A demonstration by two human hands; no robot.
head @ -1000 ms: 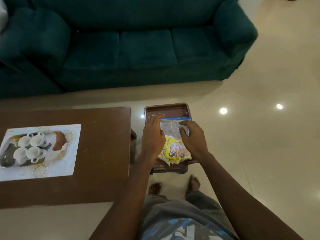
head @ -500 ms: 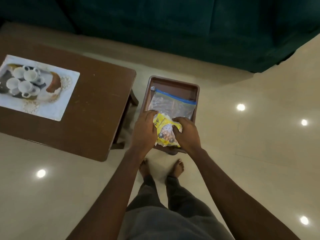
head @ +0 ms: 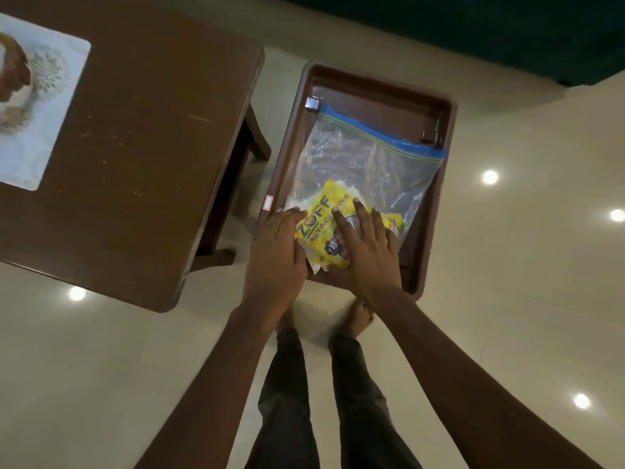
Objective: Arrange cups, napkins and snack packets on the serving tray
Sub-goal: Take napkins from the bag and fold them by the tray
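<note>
A brown serving tray (head: 378,81) sits on a low stand in front of me. Inside it lies a clear zip bag (head: 365,157) with a blue seal, and yellow snack packets (head: 321,218) rest in the bag's near end. My left hand (head: 277,248) grips the near left edge of the bag and packets. My right hand (head: 368,248) lies flat over the packets with its fingers spread, pressing on them. The packets' lower part is hidden under both hands.
A dark wooden table (head: 135,147) stands to the left, with a white printed tray (head: 37,106) at its far left edge. A dark green sofa (head: 473,32) runs along the top. My bare feet (head: 358,316) stand on the glossy tiled floor below the tray.
The camera has tilted down and closer to the tray. My right hand has shifted from the packets' right side to lie on top of them. The cups on the white tray have left the view.
</note>
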